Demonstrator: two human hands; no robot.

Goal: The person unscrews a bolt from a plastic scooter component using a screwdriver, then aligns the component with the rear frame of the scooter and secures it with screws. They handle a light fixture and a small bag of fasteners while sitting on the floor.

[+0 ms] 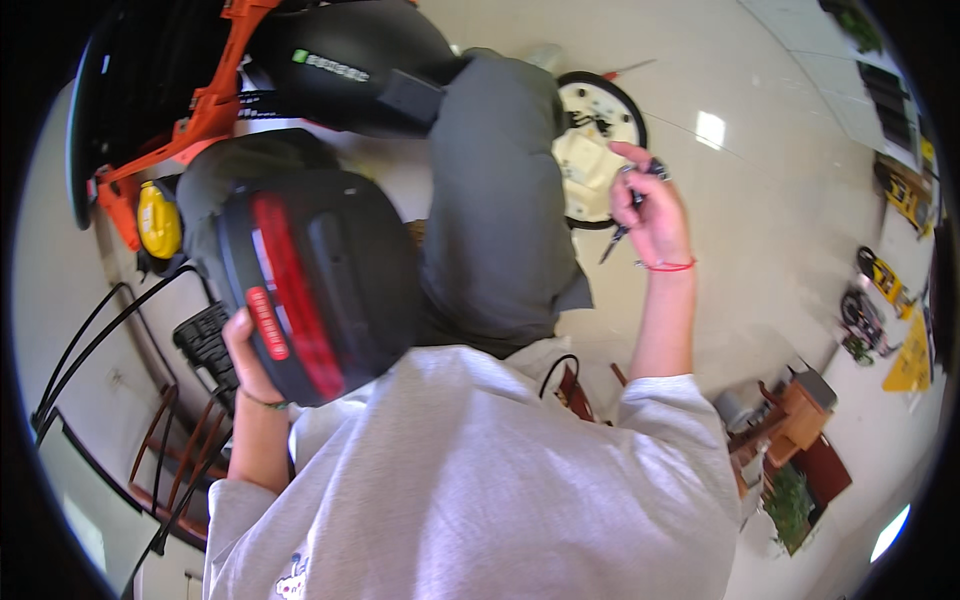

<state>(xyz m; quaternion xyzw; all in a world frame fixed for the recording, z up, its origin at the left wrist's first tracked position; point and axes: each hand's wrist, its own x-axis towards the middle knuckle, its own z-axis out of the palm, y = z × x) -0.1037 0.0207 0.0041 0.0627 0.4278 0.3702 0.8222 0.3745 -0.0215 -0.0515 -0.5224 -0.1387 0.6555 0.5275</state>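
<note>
A black rounded case [370,270] with a red reflector strip rests against my left leg. My left hand [248,360] grips its lower left edge, with most fingers hidden beneath it. Out to the right, my right hand [655,215] is raised above the floor, closed round a small dark metal tool [615,240]. The tool's narrow pointed end sticks out below the fingers; its exact kind is hard to make out. Beyond that hand, a round cream cover with a black rim [590,185] lies on the floor, with dark parts on it.
An orange frame [210,105] and a black vehicle body panel [350,65] stand ahead on the left. A yellow object [158,220] sits beside them. Black cables [95,330] loop at left. A red-handled tool [630,70] lies past the cover. Wooden furniture [800,410] stands right.
</note>
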